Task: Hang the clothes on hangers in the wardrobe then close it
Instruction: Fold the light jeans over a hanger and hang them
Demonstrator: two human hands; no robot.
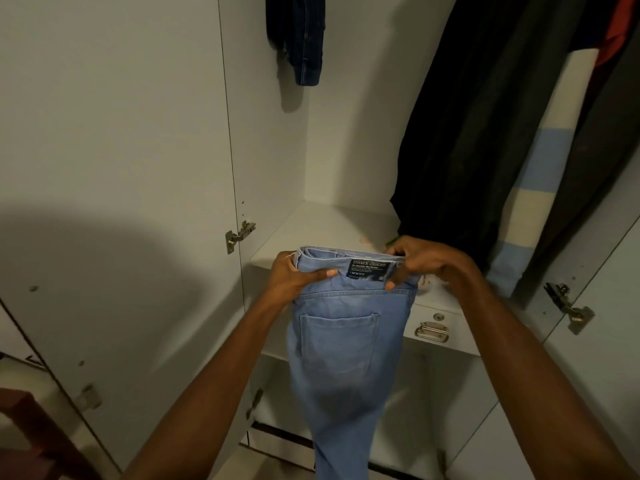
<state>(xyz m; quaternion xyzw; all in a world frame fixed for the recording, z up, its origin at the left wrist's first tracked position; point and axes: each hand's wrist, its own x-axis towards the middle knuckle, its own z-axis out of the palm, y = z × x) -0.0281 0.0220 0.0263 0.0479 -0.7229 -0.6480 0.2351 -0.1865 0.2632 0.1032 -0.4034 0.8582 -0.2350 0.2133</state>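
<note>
Doors stand open on both sides of the wardrobe [270, 150]; the left door [114, 168] fills the near left, its hinge [240, 234] showing at the frame edge. Just right of that, the left hand [294, 275] grips one end of the waistband of a pair of light blue jeans [343, 341], thumb across the denim and fingers curled behind. The right hand [419, 263] pinches the other end beside the dark brand patch [369, 270]. The jeans hang folded lengthwise from both hands, in front of the shelf edge [332, 230], legs dropping out of view below. No hanger is visible in either hand or on the jeans.

Risk, as I judge it: the denim is heavy and held only at the waistband, so freeing one hand to fetch a hanger could let the fold slide apart or the legs drag on the floor. Draped unevenly over a bar, the weight would likely pull them off.

Inside the hanging compartment, a dark blue garment [301, 39] hangs at upper left, a black garment [460, 140] further right, then a cream and blue striped piece [540, 174] and something red [620, 29] at the far top corner. Below the shelf sits a drawer with a metal handle [432, 331]; its contents cannot be seen. The right door's hinge [568, 308] is at far right.
</note>
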